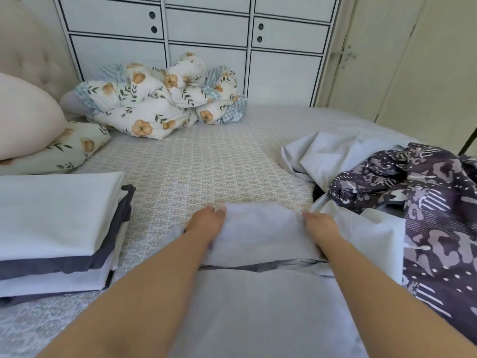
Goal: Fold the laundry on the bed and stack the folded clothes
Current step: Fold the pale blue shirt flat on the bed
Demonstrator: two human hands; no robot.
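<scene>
A pale lilac-white garment [260, 228] lies folded on the bed in front of me, on top of a light grey cloth [260, 306] with a dark edge showing. My left hand [206, 222] grips the garment's left end and my right hand [320, 224] grips its right end, fingers curled into the fabric. A stack of folded clothes [56, 233], white and dark grey layers, sits at the left. Unfolded laundry lies at the right: a purple patterned cloth [423, 202] and a pale grey sheet [327, 156].
A crumpled floral duvet [165, 99] lies at the back of the bed before a white wardrobe [206, 29]. A pink pillow [25, 117] and a floral pillow [67, 148] sit at the far left. Patterned bedsheet [206, 166] shows in the middle.
</scene>
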